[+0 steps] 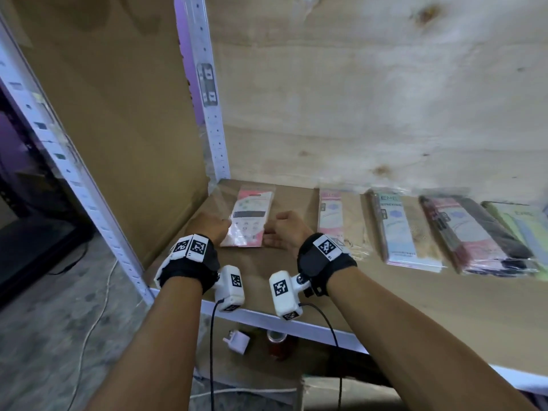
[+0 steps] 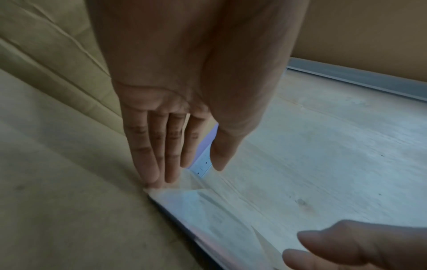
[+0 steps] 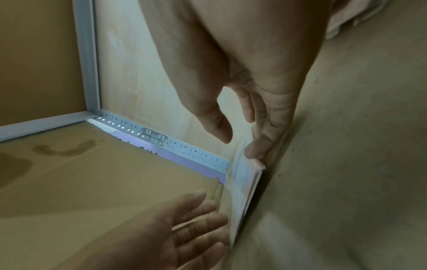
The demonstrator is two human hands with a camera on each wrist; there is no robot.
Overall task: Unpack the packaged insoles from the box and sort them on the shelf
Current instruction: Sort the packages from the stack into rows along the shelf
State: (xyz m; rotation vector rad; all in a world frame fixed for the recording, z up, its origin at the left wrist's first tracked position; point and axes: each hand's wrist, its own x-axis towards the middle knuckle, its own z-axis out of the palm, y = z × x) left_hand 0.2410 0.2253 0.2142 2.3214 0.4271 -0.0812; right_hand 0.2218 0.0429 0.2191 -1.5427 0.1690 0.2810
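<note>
- Five lots of packaged insoles lie in a row on the shelf (image 1: pixel 296 280): a pink pack (image 1: pixel 248 220) at the far left, then a beige pack (image 1: pixel 333 221) at its 3 o'clock, a blue stack (image 1: pixel 406 229), a dark red stack (image 1: pixel 471 235) and a green pack (image 1: pixel 522 226) at the right edge.
- How many packs each stack has, I cannot tell.
- Two hands are on the pink pack, one each side.
- The left hand (image 2: pixel 166 113) is at the pack's 9 o'clock, fingers (image 2: pixel 148 164) straight and together, tips touching the clear wrapper's edge; it grasps nothing.
- The right hand (image 3: pixel 242 82) is at the pack's 3 o'clock, fingers straight, a fingertip (image 3: pixel 256 149) against the pack's corner, thumb apart from it; nothing is gripped.
- Both forearms reach in over the shelf's front edge, wrists level.
- The pink pack lies flat near the corner post (image 1: pixel 213 114).
</note>
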